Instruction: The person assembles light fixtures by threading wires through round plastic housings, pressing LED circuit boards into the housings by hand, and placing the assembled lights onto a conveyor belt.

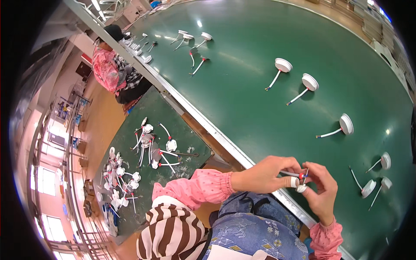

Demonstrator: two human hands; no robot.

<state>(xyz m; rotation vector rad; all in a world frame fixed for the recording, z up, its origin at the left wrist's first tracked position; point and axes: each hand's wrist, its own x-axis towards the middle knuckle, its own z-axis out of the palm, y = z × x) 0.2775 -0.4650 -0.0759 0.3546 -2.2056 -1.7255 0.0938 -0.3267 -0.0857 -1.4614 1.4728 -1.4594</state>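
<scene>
My left hand (273,174) is closed around a short white cable (287,173) with a red collar at its end, over the near metal edge of the green table. My right hand (323,187) pinches a thin disc (306,177), seen nearly edge-on, against that collar. White coverings wrap both thumb tips. Fingers hide much of the piece. To the right of my hands lie several round white caps with cables, the nearest being a white cap (368,189).
Further white caps (284,65) with cables lie spaced along the green table (242,108). A metal rail (225,149) borders it. On a lower side table (143,216) at left, loose wired parts (119,182) are heaped. Another person (115,69) sits at far left.
</scene>
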